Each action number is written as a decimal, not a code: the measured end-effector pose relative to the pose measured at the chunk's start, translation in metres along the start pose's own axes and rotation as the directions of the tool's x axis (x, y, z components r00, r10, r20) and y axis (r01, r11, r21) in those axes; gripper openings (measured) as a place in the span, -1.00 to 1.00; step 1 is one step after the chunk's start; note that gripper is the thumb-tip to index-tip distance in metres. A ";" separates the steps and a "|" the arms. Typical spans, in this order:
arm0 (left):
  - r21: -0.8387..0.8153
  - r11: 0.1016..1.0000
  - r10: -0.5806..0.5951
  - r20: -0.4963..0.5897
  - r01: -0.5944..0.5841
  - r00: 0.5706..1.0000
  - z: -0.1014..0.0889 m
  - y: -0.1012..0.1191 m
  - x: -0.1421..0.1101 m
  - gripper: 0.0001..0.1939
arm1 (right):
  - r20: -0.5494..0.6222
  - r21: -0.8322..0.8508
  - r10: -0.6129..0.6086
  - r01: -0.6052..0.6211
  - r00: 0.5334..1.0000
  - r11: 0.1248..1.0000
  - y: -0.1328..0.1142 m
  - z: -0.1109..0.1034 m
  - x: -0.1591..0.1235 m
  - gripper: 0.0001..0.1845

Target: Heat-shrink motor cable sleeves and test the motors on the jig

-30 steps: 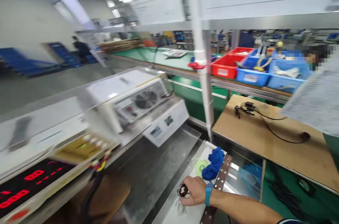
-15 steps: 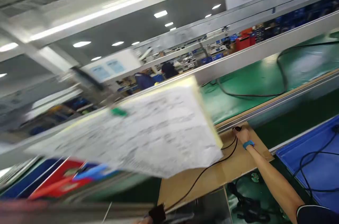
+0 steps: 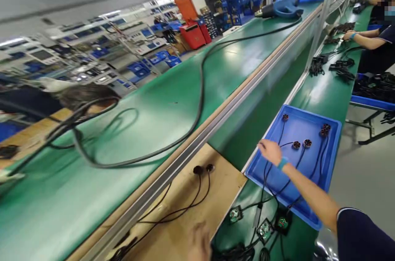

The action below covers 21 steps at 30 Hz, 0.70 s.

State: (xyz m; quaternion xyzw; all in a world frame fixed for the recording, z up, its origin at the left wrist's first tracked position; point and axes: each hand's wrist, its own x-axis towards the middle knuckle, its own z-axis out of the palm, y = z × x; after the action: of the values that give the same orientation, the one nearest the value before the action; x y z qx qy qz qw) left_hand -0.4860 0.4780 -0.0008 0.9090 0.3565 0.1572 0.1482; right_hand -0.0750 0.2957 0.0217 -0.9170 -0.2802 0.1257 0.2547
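Round cable ends (image 3: 307, 143) | blue tray (image 3: 308, 125): five | board (image 3: 228, 187): two

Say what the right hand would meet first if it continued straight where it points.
From the right hand, probably the dark green surface beyond the blue tray, though depth is unclear.

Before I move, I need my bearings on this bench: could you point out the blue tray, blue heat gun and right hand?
Blue tray (image 3: 305, 124): head view, bare floor near the far rim.
Blue heat gun (image 3: 280, 9): head view, body behind the nozzle.
Right hand (image 3: 271, 152): head view, back of the hand.
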 end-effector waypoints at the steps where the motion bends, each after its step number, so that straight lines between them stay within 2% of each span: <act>1: -0.077 0.997 0.028 0.079 -0.022 0.996 0.021 0.030 -0.013 -0.63 | -0.012 -0.125 0.083 -0.083 0.997 0.989 0.038 -0.021 -0.001 -0.60; 3: -0.166 0.986 0.053 0.241 -0.012 0.969 0.052 0.093 -0.037 -0.63 | 0.011 -0.217 0.162 -0.156 0.987 0.964 0.105 -0.055 -0.001 -0.60; 4: -0.199 0.980 0.049 0.300 0.012 0.953 0.063 0.123 -0.047 -0.60 | 0.043 -0.249 0.175 -0.159 0.984 0.955 0.131 -0.066 0.000 -0.58; 6: -0.236 0.968 0.026 0.426 0.084 0.904 0.079 0.177 -0.061 -0.55 | 0.128 -0.292 0.164 -0.121 0.978 0.949 0.164 -0.074 0.003 -0.52; 8: -0.206 0.965 -0.030 0.526 0.162 0.850 0.091 0.215 -0.071 -0.50 | 0.195 -0.343 0.146 -0.072 0.970 0.936 0.177 -0.066 0.005 -0.53; 10: -0.132 0.967 -0.097 0.597 0.217 0.796 0.101 0.237 -0.079 -0.42 | 0.232 -0.390 0.132 -0.032 0.964 0.920 0.177 -0.055 0.006 -0.62; 12: -0.083 0.966 -0.140 0.631 0.245 0.763 0.111 0.242 -0.089 -0.38 | 0.245 -0.428 0.120 -0.004 0.962 0.904 0.170 -0.053 0.006 -0.65; 14: -0.095 0.954 -0.166 0.621 0.284 0.766 0.121 0.237 -0.103 -0.40 | 0.169 -0.420 0.032 0.043 0.985 0.907 0.156 -0.069 0.006 -0.60; 15: -0.125 0.941 -0.177 0.606 0.313 0.776 0.125 0.232 -0.111 -0.41 | 0.087 -0.390 -0.068 0.097 0.994 0.916 0.145 -0.084 0.005 -0.58; 16: -0.167 0.923 -0.189 0.588 0.347 0.787 0.129 0.227 -0.119 -0.41 | -0.017 -0.349 -0.202 0.184 0.979 0.919 0.130 -0.104 0.004 -0.57; 17: -0.218 0.899 -0.201 0.567 0.381 0.799 0.133 0.222 -0.126 -0.41 | -0.138 -0.303 -0.351 0.298 0.926 0.905 0.113 -0.127 0.002 -0.58; 19: -0.327 0.842 -0.218 0.519 0.428 0.826 0.139 0.215 -0.138 -0.40 | -0.309 -0.248 -0.605 0.552 0.734 0.796 0.072 -0.178 -0.004 -0.61; 21: -0.426 0.788 -0.233 0.462 0.445 0.856 0.140 0.214 -0.141 -0.43 | -0.428 -0.260 -0.704 0.669 0.567 0.696 0.030 -0.222 -0.013 -0.60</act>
State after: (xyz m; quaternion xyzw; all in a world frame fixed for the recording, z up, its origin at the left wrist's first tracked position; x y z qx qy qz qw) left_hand -0.4010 0.2077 -0.0720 0.7662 0.4249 0.0356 0.4808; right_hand 0.0112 0.1786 0.1932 -0.7433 -0.5426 -0.2327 0.3145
